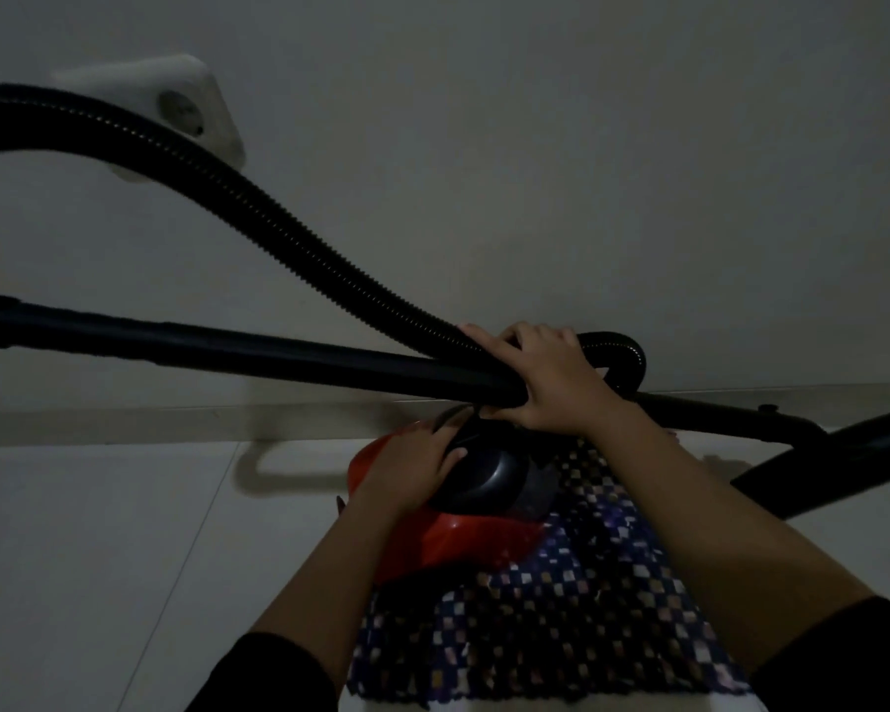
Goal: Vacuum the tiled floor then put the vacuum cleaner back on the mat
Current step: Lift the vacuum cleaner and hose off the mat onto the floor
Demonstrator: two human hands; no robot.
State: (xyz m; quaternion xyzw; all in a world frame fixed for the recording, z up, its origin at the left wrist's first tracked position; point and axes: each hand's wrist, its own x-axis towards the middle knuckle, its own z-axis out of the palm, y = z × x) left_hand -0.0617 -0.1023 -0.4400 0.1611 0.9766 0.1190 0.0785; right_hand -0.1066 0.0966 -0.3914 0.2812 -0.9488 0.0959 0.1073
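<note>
A red vacuum cleaner (463, 542) with a dark top cover sits on a checkered mat (576, 624) by the wall. My left hand (412, 467) rests on the dark cover, fingers curled around its edge. My right hand (545, 382) is closed around the black rigid tube (258, 346), just above the body, pinning the ribbed black hose (258, 218) against it. The hose arcs up and away to the left. The tube runs from the left edge to the right, ending at the floor head (843, 454).
A white wall socket (176, 110) is on the wall at upper left, partly behind the hose. Pale floor tiles (124, 531) spread to the left of the mat. A skirting strip (124, 418) runs along the wall's base. The room is dim.
</note>
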